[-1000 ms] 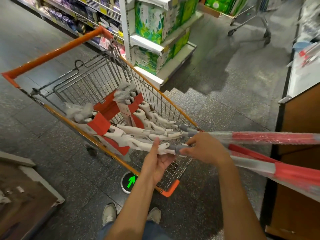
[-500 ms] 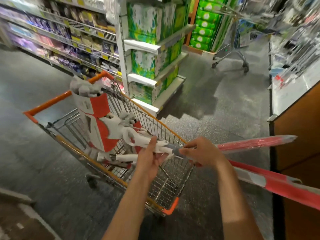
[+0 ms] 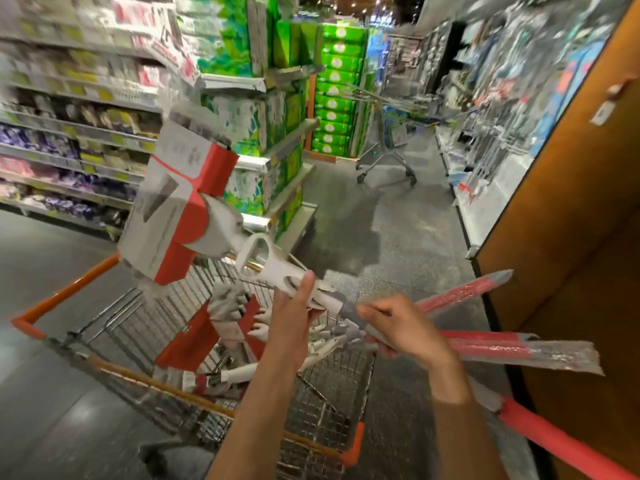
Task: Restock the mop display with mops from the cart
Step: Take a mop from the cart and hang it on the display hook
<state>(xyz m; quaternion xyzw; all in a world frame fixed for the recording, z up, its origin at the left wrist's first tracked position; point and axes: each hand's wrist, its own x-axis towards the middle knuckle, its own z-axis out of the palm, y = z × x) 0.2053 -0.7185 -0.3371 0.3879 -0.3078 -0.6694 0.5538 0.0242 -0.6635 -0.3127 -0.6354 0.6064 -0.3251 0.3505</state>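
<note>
- Head view: left hand (image 3: 292,320) grips the raised mop (image 3: 180,216) at its white neck, thumb up.
- Right hand (image 3: 401,327) curls round the grey shaft.
- Mop head is tilted above the cart (image 3: 114,368); more mops (image 3: 228,327) lie inside.

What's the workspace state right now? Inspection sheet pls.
Surface: grey speckled floor; some motion blur.
Job's things: lifted mop, boxed head raised above the orange cart; more mops lie in the cart.
Clutter: second trolley down the aisle.
Grippers: left hand grips the mop's white neck; right hand grips its handle.
Cables: nothing seen.
Surroundings: stocked shelves left, wooden panel right.
</note>
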